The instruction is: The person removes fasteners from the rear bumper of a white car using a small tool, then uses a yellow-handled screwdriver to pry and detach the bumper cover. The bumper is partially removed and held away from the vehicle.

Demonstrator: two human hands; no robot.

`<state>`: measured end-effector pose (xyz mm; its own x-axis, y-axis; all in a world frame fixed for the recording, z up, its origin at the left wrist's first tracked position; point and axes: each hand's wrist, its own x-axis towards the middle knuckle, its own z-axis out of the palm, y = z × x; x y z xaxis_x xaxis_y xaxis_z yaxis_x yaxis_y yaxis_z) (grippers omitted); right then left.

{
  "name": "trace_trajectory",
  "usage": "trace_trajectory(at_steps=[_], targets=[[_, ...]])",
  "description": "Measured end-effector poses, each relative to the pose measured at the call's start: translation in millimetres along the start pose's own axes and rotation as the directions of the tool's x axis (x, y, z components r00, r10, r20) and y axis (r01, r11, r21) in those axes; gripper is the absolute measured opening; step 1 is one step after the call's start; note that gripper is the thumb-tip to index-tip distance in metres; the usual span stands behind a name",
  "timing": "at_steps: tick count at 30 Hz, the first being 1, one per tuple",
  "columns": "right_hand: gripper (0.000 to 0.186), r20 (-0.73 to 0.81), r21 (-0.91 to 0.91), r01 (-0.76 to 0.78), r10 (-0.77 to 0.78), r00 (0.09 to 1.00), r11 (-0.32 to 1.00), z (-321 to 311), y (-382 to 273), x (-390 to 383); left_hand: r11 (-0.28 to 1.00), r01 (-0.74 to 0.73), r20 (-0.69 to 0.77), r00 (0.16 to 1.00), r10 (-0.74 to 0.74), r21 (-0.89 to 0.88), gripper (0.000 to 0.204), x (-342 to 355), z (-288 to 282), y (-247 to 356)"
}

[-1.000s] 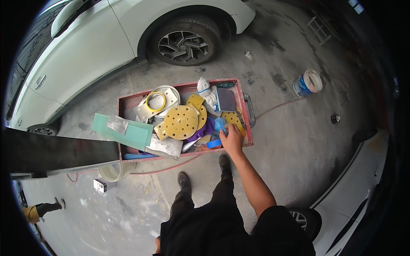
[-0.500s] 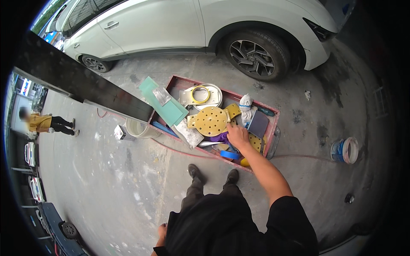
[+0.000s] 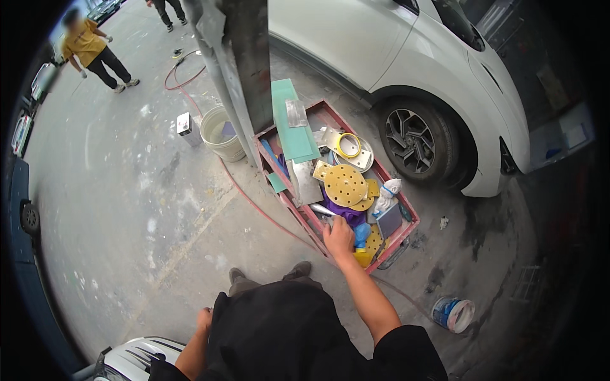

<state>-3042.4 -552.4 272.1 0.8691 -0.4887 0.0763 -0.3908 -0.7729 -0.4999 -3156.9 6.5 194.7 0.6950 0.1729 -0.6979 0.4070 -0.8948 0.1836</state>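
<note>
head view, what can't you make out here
In the head view:
right hand: grip unclear, hidden by the hand itself
left hand: grip unclear, too small against the black shirt
purple cloth: partly covered by a perforated yellow sanding disc
white car: roof cut off by the top edge

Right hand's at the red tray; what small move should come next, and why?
I'd probably raise the right hand slightly off the red tray: its fingertips are beside the purple cloth and silver tapered object, and this view doesn't show whether they grip anything, so lifting might settle that.
</note>
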Motion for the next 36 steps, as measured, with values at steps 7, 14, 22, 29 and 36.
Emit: trace_trajectory(at_steps=[7, 14, 22, 29, 36], targets=[[0.03, 0.094, 0.062, 0.306, -0.31, 0.946, 0.95, 87.8, -92.9, 70.4, 0.987, 0.078, 0.002, 0.997, -0.078, -0.143, 0.04, 1.1, -10.9, -55.7], [0.043, 0.315, 0.216, 0.114, -0.179, 0.932, 0.97, 142.3, -122.3, 180.8, 0.913, 0.33, -0.069, 0.932, -0.355, -0.241, 0.034, -38.1, -32.7, -197.8], [0.052, 0.406, 0.031, -0.06, 0.042, 0.913, 0.998, 174.4, -114.0, 217.1, 0.776, 0.346, -0.096, 0.883, -0.459, -0.527, 0.033, -46.3, -27.0, -158.9], [0.056, 0.358, 0.102, 0.0, -0.037, 0.933, 0.995, 132.6, -110.0, 204.3, 0.888, 0.252, -0.068, 0.952, -0.299, -0.384, 0.037, -15.7, 24.4, -90.7], [0.053, 0.453, 0.275, -0.113, -0.025, 0.891, 0.955, 122.4, -98.6, 195.2, 0.887, 0.217, -0.071, 0.961, -0.268, -0.408, 0.038, 14.9, -33.3, -38.0]])
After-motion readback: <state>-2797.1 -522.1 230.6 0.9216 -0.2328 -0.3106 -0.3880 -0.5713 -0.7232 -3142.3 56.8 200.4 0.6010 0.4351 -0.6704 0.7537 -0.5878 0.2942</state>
